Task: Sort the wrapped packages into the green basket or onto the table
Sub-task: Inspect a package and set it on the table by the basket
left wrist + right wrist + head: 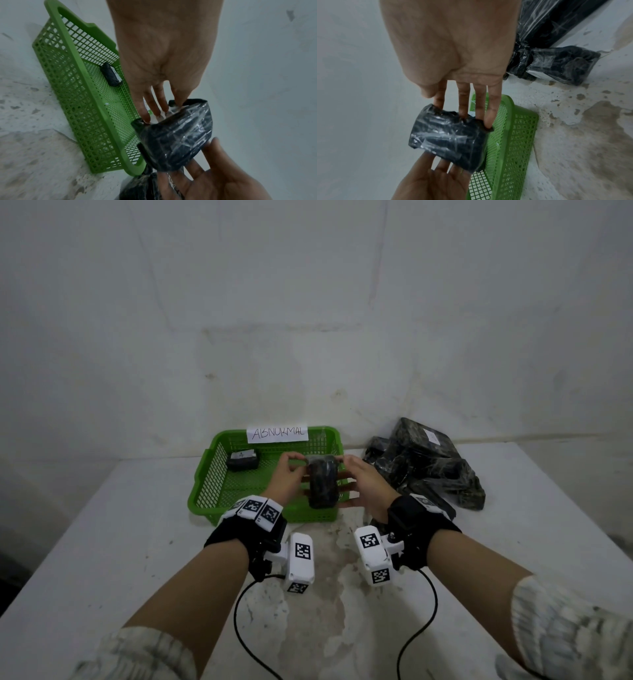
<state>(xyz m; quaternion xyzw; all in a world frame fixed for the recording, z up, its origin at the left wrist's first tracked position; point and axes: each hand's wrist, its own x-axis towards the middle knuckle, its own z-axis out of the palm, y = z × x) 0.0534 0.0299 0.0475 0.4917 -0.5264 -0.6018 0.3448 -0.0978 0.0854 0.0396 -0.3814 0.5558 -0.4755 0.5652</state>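
A dark package [323,486] wrapped in black plastic and clear film hangs over the right part of the green basket [205,484]. My left hand [287,477] and right hand [364,484] hold it between them, straight fingers pressing on its two ends. The left wrist view shows the left fingers [154,106] against one end of the package [176,142]. The right fingers [464,102] touch the other end of the package [448,139]. A small wrapped package [242,460] with a white label lies in the basket's far left corner.
A paper sign [277,434] reading ABNORMAL is fixed to the basket's far wall. A pile of several dark wrapped packages [428,467] lies on the white table [102,542] right of the basket, against the wall. Cables trail from both wrist cameras.
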